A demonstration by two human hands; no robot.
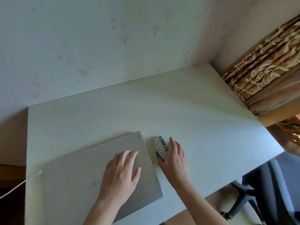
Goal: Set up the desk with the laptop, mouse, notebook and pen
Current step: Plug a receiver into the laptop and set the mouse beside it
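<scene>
A closed silver laptop (100, 174) is seen lying flat near the front edge of a pale worktop (186, 114), with the left hand (121, 172) rested on its lid, fingers spread and flat, nothing gripped. Just to the right of the laptop, a white wireless mouse (162, 146) with a green indicator lit is held by the right hand (174, 157), the fingers curved down its far side and the thumb tucked against the side nearer the laptop. No notebook or pen is shown, so that part of the task is judged not yet done. The laptop is judged stiff, fairly heavy and smooth-skinned, best taken by both side edges or opened from the front lip; the mouse is judged light, hard and easily slid, best pinched at its flanks. A white cable (19, 184) is seen running off to the left of the laptop, where it could snag. Beyond the laptop the worktop is backed by faintly floral wallpaper (97, 46); patterned curtains (263, 65) hang far to the laptop's right, and a grey office chair (266, 192) stands at the right front.
</scene>
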